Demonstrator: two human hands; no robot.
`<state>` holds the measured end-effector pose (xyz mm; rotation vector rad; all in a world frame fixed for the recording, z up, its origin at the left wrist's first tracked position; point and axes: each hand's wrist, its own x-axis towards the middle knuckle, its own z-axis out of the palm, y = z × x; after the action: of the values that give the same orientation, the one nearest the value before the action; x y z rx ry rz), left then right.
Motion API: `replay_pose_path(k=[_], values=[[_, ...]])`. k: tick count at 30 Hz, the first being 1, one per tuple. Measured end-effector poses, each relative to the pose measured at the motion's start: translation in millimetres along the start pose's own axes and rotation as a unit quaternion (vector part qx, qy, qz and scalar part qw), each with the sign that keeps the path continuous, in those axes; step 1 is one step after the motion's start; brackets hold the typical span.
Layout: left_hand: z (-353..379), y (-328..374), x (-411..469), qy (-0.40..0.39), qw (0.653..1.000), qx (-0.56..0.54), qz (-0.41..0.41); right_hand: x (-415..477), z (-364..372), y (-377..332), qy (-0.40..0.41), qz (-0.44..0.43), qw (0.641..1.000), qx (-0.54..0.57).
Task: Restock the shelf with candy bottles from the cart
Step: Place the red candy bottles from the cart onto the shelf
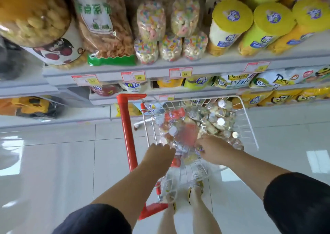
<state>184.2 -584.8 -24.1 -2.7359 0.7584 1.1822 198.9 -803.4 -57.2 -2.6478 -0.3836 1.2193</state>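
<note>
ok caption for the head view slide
Left hand and right hand reach into a wire cart of candy bottles by snack shelves.

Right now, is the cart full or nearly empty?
Fairly full: candy bottles lie heaped in the wire cart, nearly to its rim.

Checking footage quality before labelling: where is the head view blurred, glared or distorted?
Head view: motion blur smears the left hand, right hand and candy bottles in the cart; glare washes the floor tiles; wide-angle distortion bends the shelf edge; price tags look soft.
</note>
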Motion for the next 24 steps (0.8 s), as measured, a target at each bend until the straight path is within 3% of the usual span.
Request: replay_pose_path(k=[3, 6, 9, 12, 19, 24], values=[[18.7, 11.9, 33.3, -0.032, 0.997, 0.071, 0.016, 28.9, 27.6, 13.6, -0.033, -0.034, 0.996, -0.08], [39.1, 19.9, 58.0, -0.086, 0.989, 0.121, 0.02, 55.2, 48.9, 18.3, 0.027, -0.064, 0.986, -0.152], [56.6, 21.6, 71.2, -0.115, 0.983, 0.142, 0.028, 68.4, 64.2, 16.9, -0.061, -0.006, 0.985, -0.162], [73.6, 19.0, 82.4, -0.102, 0.988, 0.098, 0.054, 73.9, 73.3, 15.2, -0.057, 0.008, 0.981, -0.184], [57.5, 20.4, 60.9, -0.079, 0.992, 0.092, -0.031, 54.6, 56.8, 17.0, 0.023, -0.009, 0.995, -0.092], [9.4, 13.8, 20.0, 0.012, 0.996, -0.058, -0.073, 9.0, 14.5, 16.5, 0.074, -0.014, 0.997, 0.029]])
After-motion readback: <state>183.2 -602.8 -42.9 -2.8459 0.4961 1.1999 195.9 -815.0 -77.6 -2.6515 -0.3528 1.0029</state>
